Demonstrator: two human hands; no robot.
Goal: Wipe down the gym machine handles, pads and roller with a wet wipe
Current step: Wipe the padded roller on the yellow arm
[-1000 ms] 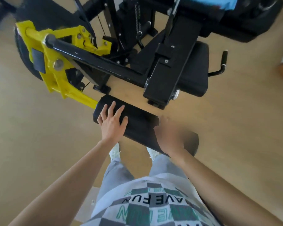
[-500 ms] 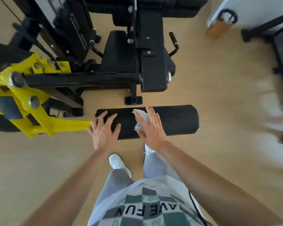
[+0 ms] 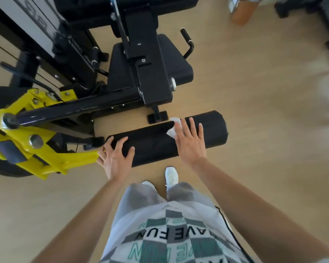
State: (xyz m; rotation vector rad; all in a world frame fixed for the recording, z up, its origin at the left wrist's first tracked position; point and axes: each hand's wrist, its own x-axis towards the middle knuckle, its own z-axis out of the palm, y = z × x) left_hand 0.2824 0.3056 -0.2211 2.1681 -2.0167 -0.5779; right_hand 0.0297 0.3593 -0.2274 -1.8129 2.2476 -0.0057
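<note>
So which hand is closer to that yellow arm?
Left hand: it grips the roller end beside the yellow arm; the right hand presses the wipe farther along.

Head-worn view, steeply downward, close

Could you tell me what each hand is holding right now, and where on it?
The left hand grips the roller at its left end; the right hand presses the wet wipe flat onto it.
</note>
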